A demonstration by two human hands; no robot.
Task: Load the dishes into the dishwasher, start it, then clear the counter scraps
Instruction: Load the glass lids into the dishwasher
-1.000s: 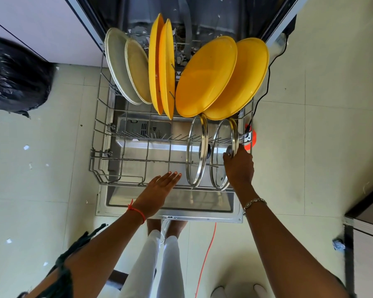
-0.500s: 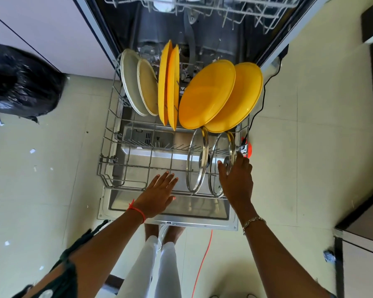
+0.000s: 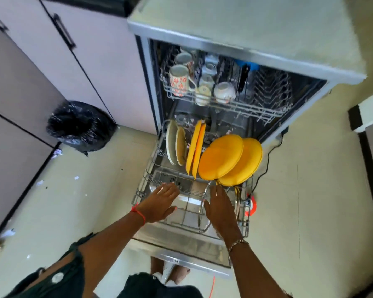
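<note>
Both the left hand (image 3: 160,203) and right hand (image 3: 221,208) hover spread wide, empty, over the lower rack's (image 3: 182,220) front edge, beside a glass lid (image 3: 202,209).

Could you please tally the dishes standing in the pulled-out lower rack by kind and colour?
Yellow plates: 4
Pale plates: 2
Glass lids: 2, the right one mostly hidden behind the right hand
Total: 8
</note>
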